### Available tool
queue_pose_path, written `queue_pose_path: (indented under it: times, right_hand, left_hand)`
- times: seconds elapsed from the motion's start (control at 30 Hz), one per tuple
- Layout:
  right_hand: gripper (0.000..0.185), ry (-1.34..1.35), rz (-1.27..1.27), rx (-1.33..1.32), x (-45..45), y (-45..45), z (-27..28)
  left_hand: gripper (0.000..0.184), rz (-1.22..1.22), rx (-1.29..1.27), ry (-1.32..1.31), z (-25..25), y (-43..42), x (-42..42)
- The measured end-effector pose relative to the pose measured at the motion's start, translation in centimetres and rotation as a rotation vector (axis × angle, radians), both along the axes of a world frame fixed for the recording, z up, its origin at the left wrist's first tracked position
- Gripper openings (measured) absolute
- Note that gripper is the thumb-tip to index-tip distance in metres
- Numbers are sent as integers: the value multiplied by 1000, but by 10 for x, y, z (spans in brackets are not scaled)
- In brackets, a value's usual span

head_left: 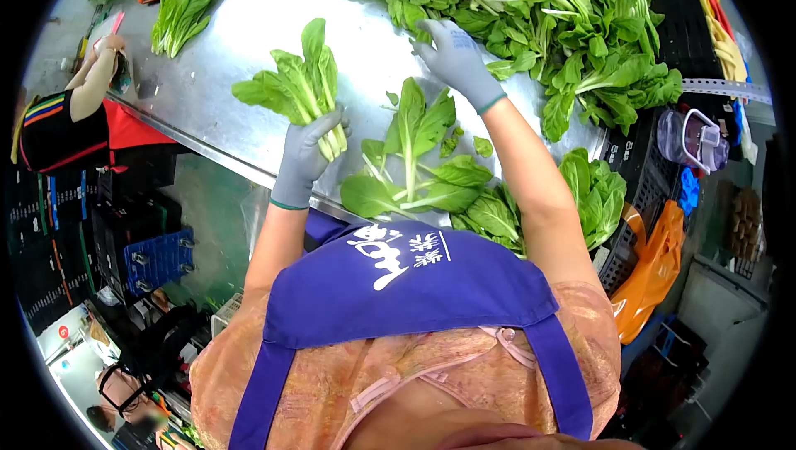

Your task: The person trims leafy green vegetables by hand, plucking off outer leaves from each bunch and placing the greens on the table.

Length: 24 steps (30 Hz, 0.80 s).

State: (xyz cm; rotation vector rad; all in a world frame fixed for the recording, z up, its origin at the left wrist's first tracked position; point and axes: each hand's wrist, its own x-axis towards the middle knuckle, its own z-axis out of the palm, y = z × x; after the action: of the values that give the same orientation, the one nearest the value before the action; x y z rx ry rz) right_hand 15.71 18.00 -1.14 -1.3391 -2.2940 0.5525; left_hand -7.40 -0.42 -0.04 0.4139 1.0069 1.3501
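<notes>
"What is in the left hand (305,151)?"

"A bunch (298,85) of greens, left of the frame's centre. The gloved fingers are curled round the pale stalks, and the leaves fan toward the top of the frame."

"And the right hand (456,53)?"

"Above centre, at the near edge of the big pile (572,27) filling the upper right. Its fingers are parted and have hold of nothing that I can see; whether the tips touch a leaf, I can't tell."

"What lies between the hands and the apron (414,284)?"

"Loose leaves (410,139), on the metal bench (257,2) near the centre."

"Anything at upper left?"

"Another bunch, the small one (178,19), lying on the bench. Left of it, at the frame's edge, is a co-worker's arm (89,89)."
</notes>
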Motion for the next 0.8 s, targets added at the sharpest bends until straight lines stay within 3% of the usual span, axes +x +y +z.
queue_pose_path:
  times: [0.13, 0.23, 0.27, 0.4, 0.53, 0.63, 0.73, 0.77, 0.8]
  right_hand:
    - [63, -299, -115, -74, -38, 40, 0]
    - [66, -398, -214, -148, -60, 57, -3]
    - [51, -371, -215, -102, -62, 57, -4]
    - [41, -247, -212, -137, -51, 72, -27]
    - [51, -172, -164, -65, -21, 48, -18]
    - [48, 114, -56, -117, 7, 20, 1]
    - [45, 839, -107, -901, 42, -21, 41]
    - [44, 922, -128, -998, 54, -29, 47]
    - [42, 784, -128, -844, 70, -25, 25]
  left_hand:
    - [29, -65, -50, 404, -42, -4, -10]
    - [25, 108, -134, 245, -46, -1, -5]
    - [26, 84, -128, 215, -56, 0, -11]
    - [27, 90, -151, 280, -50, -2, -10]
    - [27, 73, -134, 234, -59, -1, -15]
    - [28, 75, -155, 206, -57, 1, -19]
    - [29, 78, -147, 206, -61, -1, -19]
    - [29, 80, -133, 203, -62, -1, -18]
    - [30, 81, -119, 202, -59, -2, -18]
